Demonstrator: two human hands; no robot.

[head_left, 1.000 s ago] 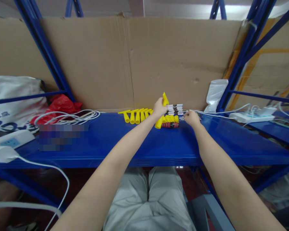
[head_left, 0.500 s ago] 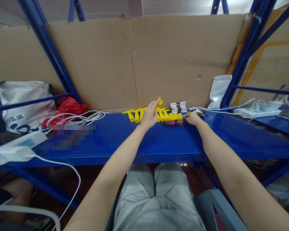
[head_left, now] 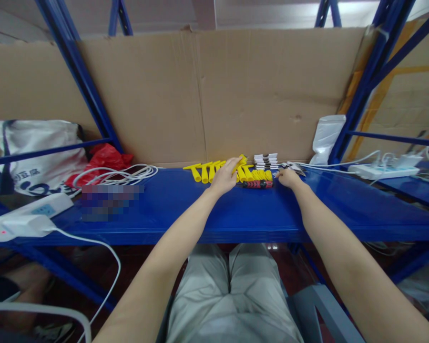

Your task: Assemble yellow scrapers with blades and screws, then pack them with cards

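Note:
My left hand [head_left: 224,177] pinches a yellow plastic piece [head_left: 240,162] and holds it low over a row of matching yellow pieces [head_left: 203,170] lying on the blue shelf [head_left: 200,209]. My right hand [head_left: 288,178] rests closed on the shelf beside a red and black piece [head_left: 257,184]; what its fingers hold is hidden. A small stack of white and black cards [head_left: 265,161] stands behind the yellow pieces, against the cardboard wall [head_left: 236,95].
Coiled white cables [head_left: 117,175], a red bag [head_left: 103,157] and a white tote [head_left: 32,157] lie at the left. White power strips sit at far left [head_left: 28,216] and far right [head_left: 379,170]. A white pouch [head_left: 325,138] leans on a blue upright.
My left hand has carried the yellow piece leftward and down from above the stack onto the row. My right hand has barely moved.

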